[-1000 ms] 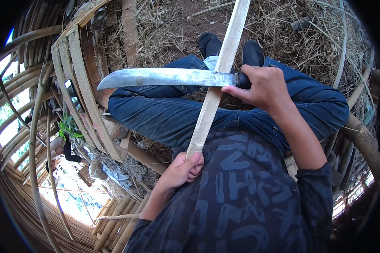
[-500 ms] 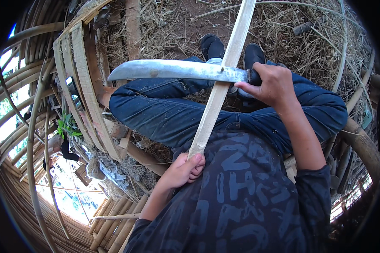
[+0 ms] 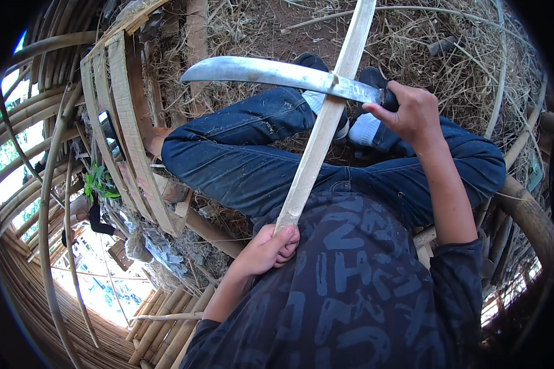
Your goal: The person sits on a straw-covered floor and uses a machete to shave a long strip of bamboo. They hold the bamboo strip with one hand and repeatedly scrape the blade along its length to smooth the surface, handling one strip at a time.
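A long pale strip of wood or bamboo (image 3: 314, 154) slants up from my belly, past my knees, to the top edge of the view. Its near end is wrapped in the closed fingers of my left hand (image 3: 269, 249), close against my shirt. My right hand (image 3: 410, 111) is closed round the dark handle of a machete (image 3: 258, 72). The broad, slightly curved blade lies across the strip, touching it above my crossed shins, with its tip pointing left. A small raised shaving shows at the blade's edge on the strip.
Wooden slats (image 3: 129, 117) of a low frame stand at my left, beside a green plant (image 3: 98, 183). Bent bamboo poles (image 3: 58, 160) form a wall farther left. Dry straw and shavings (image 3: 425, 55) cover the ground ahead. A thick bamboo pole (image 3: 529, 212) lies at my right.
My right hand has pushed the machete away from me along the strip, and the blade has tilted so its tip sits higher. My left hand stays in place on the strip.
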Demonstrator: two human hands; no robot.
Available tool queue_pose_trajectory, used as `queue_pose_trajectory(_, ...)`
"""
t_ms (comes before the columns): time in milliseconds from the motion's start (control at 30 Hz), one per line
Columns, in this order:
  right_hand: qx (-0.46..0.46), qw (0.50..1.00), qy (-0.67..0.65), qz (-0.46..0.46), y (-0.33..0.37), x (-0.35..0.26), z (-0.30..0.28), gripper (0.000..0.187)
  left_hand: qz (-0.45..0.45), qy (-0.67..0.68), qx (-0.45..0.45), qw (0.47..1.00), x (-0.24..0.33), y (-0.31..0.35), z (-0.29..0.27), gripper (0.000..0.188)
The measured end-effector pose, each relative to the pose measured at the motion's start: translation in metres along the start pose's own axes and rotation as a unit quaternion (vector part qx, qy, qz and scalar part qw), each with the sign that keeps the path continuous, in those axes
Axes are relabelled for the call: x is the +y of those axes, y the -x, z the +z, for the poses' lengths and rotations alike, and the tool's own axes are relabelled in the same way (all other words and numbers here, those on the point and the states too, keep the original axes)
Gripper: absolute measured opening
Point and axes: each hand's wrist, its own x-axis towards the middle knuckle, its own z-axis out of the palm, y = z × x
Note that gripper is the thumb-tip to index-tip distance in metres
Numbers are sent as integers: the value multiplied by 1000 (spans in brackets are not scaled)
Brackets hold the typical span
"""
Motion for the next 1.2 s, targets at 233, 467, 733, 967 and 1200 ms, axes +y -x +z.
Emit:
queue_pose_trajectory(233, 8, 998, 4, 54, -8, 26, -1, 65, -4, 1, -12, 1000, -6, 5, -7, 36)
queue_pose_trajectory(467, -26, 969, 26, 243, -19, 95, -30, 71, -5, 14, -60, 998, -3, 4, -17, 41)
queue_pose_trajectory(733, -76, 981, -141, 108, 0, -22, -9, 65, -23, -42, -56, 997, 9, 6, -29, 42)
queue_pose_trajectory(967, -79, 986, -148, -19, -8, -56, -3, 69, -23, -36, -22, 999, 9, 4, -25, 37)
queue_pose_trajectory(1200, -63, 995, -82, -8, -21, -33, 8, 67, -28, -51, 3, 998, 7, 2, -21, 35)
